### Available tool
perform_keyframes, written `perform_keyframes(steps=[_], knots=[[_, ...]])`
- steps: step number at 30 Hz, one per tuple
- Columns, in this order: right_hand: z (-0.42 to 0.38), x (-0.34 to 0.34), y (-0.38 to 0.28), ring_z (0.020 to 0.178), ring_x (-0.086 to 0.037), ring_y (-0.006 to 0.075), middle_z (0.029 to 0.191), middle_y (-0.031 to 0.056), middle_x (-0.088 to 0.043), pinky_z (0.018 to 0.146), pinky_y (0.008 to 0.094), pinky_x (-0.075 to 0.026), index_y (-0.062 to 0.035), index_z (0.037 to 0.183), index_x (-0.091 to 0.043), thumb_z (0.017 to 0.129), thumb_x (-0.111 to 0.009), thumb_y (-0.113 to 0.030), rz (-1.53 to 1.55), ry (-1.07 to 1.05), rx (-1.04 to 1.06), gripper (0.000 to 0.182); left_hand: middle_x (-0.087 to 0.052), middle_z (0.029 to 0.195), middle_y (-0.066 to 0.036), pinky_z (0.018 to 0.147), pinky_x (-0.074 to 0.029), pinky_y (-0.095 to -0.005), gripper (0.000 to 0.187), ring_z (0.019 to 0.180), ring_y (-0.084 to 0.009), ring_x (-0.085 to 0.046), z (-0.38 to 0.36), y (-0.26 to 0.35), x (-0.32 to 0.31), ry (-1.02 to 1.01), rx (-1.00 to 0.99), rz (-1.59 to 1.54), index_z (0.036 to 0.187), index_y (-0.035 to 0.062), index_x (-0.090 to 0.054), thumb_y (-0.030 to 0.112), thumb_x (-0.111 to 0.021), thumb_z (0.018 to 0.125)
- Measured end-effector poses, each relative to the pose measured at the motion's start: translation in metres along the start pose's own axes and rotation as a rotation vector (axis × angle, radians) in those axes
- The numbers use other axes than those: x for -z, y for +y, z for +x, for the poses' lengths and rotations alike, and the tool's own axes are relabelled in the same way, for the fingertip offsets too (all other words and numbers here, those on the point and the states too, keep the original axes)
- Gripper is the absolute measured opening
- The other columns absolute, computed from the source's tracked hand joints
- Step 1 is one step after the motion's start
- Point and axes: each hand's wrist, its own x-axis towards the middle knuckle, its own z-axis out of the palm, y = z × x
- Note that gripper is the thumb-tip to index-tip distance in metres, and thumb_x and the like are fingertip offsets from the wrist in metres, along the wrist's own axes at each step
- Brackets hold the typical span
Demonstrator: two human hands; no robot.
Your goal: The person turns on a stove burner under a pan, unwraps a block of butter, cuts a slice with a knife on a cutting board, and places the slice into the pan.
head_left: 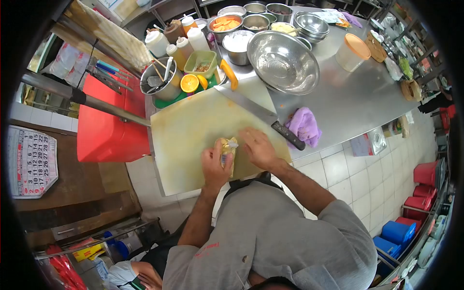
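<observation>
My left hand point(217, 165) is closed around a small gold foil-wrapped packet point(225, 147) with a whitish, crumpled top; its contents are hidden. The packet is over the pale cutting board point(181, 130), near the front edge. Just to its right, my right hand point(259, 149) is low over the board, fingers stretched out and holding nothing that I can see. A large kitchen knife point(249, 106) with a black handle lies across the board's right side, handle past the edge. Beside that handle sits a bunched purple cloth point(304, 126).
Behind the board stand a pot of utensils point(161, 89), a cut orange point(189, 83), a green tub point(200, 64) and squeeze bottles point(197, 38). A steel colander point(283, 63) and several bowls fill the back. A lidded tub point(353, 52) is further right. Another person's hand point(147, 274) shows lower left.
</observation>
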Motion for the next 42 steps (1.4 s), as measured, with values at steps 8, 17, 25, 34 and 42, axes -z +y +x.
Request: perform_keyframes(steps=[8, 17, 25, 34, 42], knots=[[0.008, 0.012, 0.013, 0.095, -0.052, 0.0351, 0.104, 0.0174, -0.051, 0.078, 0.0478, -0.046, -0.0086, 0.126, -0.045, 0.077, -0.059, -0.016, -0.285, -0.264, -0.204, 0.052, -0.046, 0.13, -0.015, 0.1, -0.03, -0.0536, 0.05, 0.125, -0.0348, -0.038, 0.007, 0.008, -0.026, -0.107, -0.166, 0.419, 0.119, 0.0069, -0.054, 0.025, -0.068, 0.075], [0.008, -0.001, 0.04, 0.083, -0.06, 0.0355, 0.097, 0.0191, -0.057, 0.067, 0.0434, -0.051, -0.0051, 0.124, -0.047, 0.077, -0.055, -0.006, -0.026, -0.161, -0.351, 0.048, -0.063, 0.11, -0.008, 0.098, -0.034, -0.0485, 0.035, 0.113, -0.0368, -0.051, 0.008, -0.016, -0.041, 0.041, -0.275, 0.261, 0.118, 0.0045, -0.055, 0.015, -0.058, 0.085], [0.038, 0.028, -0.046, 0.083, -0.063, 0.0252, 0.104, 0.0135, -0.059, 0.067, 0.0322, -0.054, 0.0026, 0.125, -0.044, 0.088, -0.048, -0.004, 1.481, -0.039, -0.834, 0.038, -0.05, 0.127, -0.016, 0.101, -0.034, -0.0439, 0.043, 0.119, -0.0343, -0.046, -0.019, -0.012, 0.039, 0.037, -0.037, -0.093, 0.124, 0.0021, -0.05, 0.015, -0.06, 0.084], [0.075, -0.107, -0.206, 0.093, -0.06, 0.0202, 0.116, 0.0101, -0.054, 0.07, 0.0294, -0.049, -0.0036, 0.133, -0.038, 0.083, -0.052, 0.005, 1.484, -0.455, -0.65, 0.053, -0.056, 0.119, -0.016, 0.093, -0.042, -0.0351, 0.037, 0.11, -0.029, -0.054, -0.147, -0.169, 0.184, 0.017, 0.428, -0.455, 0.117, -0.0008, -0.054, 0.014, -0.061, 0.084], [0.166, -0.249, -0.35, 0.088, -0.061, 0.0179, 0.115, 0.0108, -0.054, 0.07, 0.0279, -0.049, 0.0005, 0.131, -0.039, 0.082, -0.052, 0.005, 1.242, -0.832, -0.459, 0.051, -0.06, 0.107, -0.013, 0.082, -0.046, -0.0284, 0.036, 0.097, -0.0177, -0.058, -0.25, -0.276, 0.302, 0.401, 0.851, -0.53, 0.118, 0.0002, -0.055, 0.012, -0.063, 0.085]])
